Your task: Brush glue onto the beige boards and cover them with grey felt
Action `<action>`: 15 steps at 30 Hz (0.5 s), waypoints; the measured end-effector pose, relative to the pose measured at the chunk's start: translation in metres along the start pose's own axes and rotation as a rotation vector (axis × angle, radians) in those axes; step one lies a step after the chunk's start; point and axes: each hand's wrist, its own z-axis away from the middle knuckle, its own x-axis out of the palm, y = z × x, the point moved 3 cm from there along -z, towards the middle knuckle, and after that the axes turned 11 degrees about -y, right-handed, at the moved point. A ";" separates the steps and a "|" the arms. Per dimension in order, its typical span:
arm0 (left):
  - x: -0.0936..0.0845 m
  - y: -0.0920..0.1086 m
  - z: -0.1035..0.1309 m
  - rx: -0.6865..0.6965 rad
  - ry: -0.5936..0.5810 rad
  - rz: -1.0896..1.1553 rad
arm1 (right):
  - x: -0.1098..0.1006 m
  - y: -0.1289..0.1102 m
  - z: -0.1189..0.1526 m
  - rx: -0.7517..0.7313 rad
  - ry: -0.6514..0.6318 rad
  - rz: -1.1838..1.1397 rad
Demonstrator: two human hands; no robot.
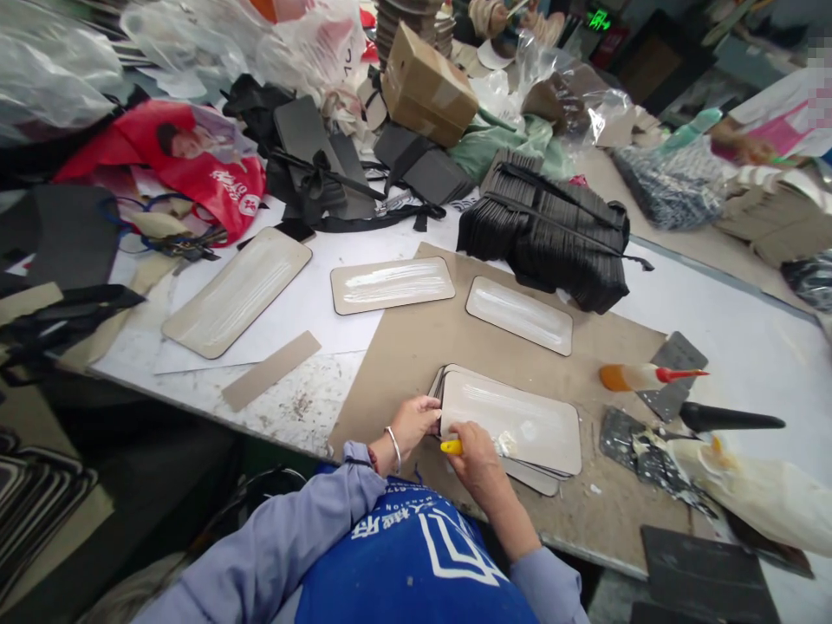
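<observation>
A stack of beige rounded-corner panels (539, 423) lies in front of me, its edges slightly fanned, with white glue-like smears on the top one. My left hand (416, 425), with a bangle at the wrist, grips the stack's left edge, fingers bent over it. In my right hand (477, 459) is a brush with a yellow handle (451, 446); its whitish bristle end (505, 444) rests on the top panel. Beyond the stack, separate smeared panels lie flat: one at left (237, 295), one in the middle (393, 285) and one at right (518, 315).
To the right are a bottle with a red nozzle (640, 376), a glue-crusted dark plate (627, 438) and a whitish plastic bag (747, 485). A strapped bundle of black pieces (546, 227) sits behind. A cardboard box (429, 91) and a red bag (188, 156) are farther back.
</observation>
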 end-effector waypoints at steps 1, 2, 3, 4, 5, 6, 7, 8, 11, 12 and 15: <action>0.000 0.000 0.000 0.000 0.005 -0.001 | 0.000 -0.001 -0.001 -0.001 0.002 0.015; -0.001 0.000 0.000 0.000 0.011 -0.002 | 0.001 -0.001 -0.001 -0.002 0.004 0.032; -0.001 -0.001 -0.001 0.001 0.017 -0.004 | 0.002 -0.002 -0.002 0.000 0.006 0.049; -0.001 -0.001 -0.001 0.001 0.021 -0.006 | 0.002 -0.003 -0.002 0.009 0.007 0.065; -0.001 -0.001 -0.001 0.000 0.023 -0.007 | 0.003 -0.005 -0.003 0.022 0.009 0.080; -0.001 -0.001 -0.001 -0.003 0.024 -0.008 | 0.004 -0.006 -0.003 0.037 0.012 0.095; -0.001 -0.001 -0.001 -0.006 0.025 -0.007 | 0.005 -0.008 -0.003 0.051 0.019 0.108; -0.001 0.000 -0.001 -0.010 0.027 -0.006 | 0.006 -0.010 -0.003 0.063 0.029 0.120; 0.000 0.001 0.000 -0.020 0.039 -0.002 | 0.007 -0.015 -0.004 0.081 0.074 0.155; 0.000 0.002 0.000 -0.020 0.039 -0.001 | 0.007 -0.017 -0.004 0.082 0.090 0.168; 0.002 0.003 0.001 -0.011 0.022 0.004 | 0.008 -0.019 -0.004 0.068 0.123 0.196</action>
